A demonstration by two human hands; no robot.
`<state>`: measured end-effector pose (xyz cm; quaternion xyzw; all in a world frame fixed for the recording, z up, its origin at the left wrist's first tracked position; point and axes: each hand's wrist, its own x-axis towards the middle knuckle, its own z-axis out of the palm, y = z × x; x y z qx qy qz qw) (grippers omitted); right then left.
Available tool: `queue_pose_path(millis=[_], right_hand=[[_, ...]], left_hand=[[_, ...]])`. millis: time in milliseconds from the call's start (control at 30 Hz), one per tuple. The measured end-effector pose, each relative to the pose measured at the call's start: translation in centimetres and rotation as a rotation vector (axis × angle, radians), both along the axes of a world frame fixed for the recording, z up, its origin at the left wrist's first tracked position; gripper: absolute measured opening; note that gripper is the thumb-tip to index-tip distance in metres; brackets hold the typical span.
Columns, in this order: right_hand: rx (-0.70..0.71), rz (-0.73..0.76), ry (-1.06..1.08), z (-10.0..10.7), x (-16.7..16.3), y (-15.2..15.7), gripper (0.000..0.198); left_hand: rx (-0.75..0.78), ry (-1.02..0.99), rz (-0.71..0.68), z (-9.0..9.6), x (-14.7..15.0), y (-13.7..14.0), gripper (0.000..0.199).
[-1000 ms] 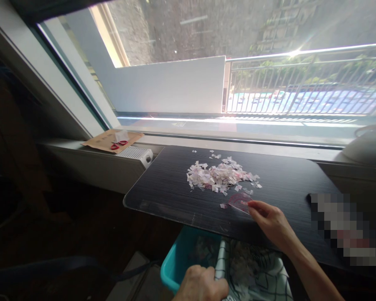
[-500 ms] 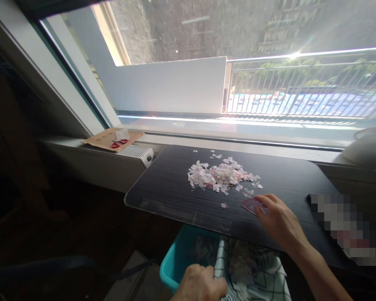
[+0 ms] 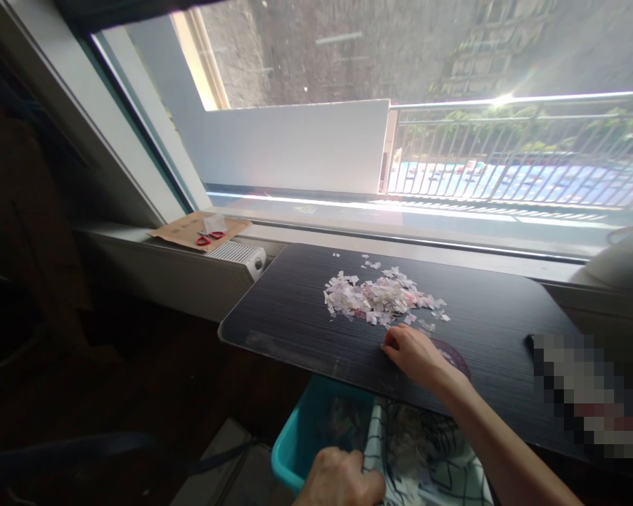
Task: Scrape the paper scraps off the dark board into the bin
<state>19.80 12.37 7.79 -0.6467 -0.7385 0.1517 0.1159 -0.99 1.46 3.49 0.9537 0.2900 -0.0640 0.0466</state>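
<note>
On the dark table a heap of small torn paper scraps (image 3: pixel 380 296) lies spread out, mostly white with some pink. My right hand (image 3: pixel 414 353) is just in front of the heap, its thumb and fingertips pinched around a single paper scrap (image 3: pixel 384 346) at the tabletop. A purplish see-through protractor (image 3: pixel 458 357) lies flat on the table, partly covered by my right wrist. Below the table edge, my left hand (image 3: pixel 342 479) grips the rim of a white checked bag (image 3: pixel 372 439). Scraps show inside this bag.
A turquoise bin (image 3: pixel 290 450) stands beside the bag under the table (image 3: pixel 274 309). Red-handled scissors (image 3: pixel 211 238) rest on a brown envelope (image 3: pixel 179 232) on the sill at left. A blurred-out flat object (image 3: pixel 585 393) lies at the right. A window runs behind.
My right hand has let go of the protractor and moved left to the lone scrap, where its fingertips have closed. My left hand stays on the bag rim. The view has shifted slightly.
</note>
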Motion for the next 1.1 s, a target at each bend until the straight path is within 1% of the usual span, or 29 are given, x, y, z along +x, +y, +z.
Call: queue_pose_path(millis=[100,167,267,467,600,700,833,1000,1100], right_hand=[[0.031,0.001,0.058,-0.1,0.1,-0.4,0.014],[0.056,-0.013,0.098,-0.1,0.1,-0.8,0.016],[0.098,-0.042,0.147,-0.2,0.4,-1.4,0.017],[0.222,-0.082,0.301,-1.1,1.1,-1.8,0.012],[0.209,-0.129,0.371,-1.8,1.4,-1.9,0.013],[0.195,-0.079,0.387,-1.8,1.5,-1.9,0.014],[0.220,0.005,0.401,-1.7,1.5,-2.0,0.024],[0.263,-0.003,0.336,-1.6,1.7,-1.9,0.028],[0.227,-0.005,0.242,-1.4,1.7,-1.9,0.029]], left_hand=[[-0.032,0.082,-0.014,0.3,0.3,0.2,0.015],[-0.027,0.099,-0.007,0.3,0.3,0.1,0.013],[0.002,0.065,0.011,0.1,0.2,-0.1,0.013],[0.019,-0.049,0.020,-0.3,0.2,0.0,0.026],[0.018,-0.060,0.020,-0.5,0.3,-0.1,0.024],[0.040,-0.078,0.016,-0.6,0.2,-0.2,0.022],[0.067,-0.089,0.019,-1.0,0.0,-0.1,0.019],[0.044,-0.067,0.019,-1.4,-0.3,-0.1,0.018],[0.036,-0.080,0.011,-1.5,-0.3,-0.2,0.017]])
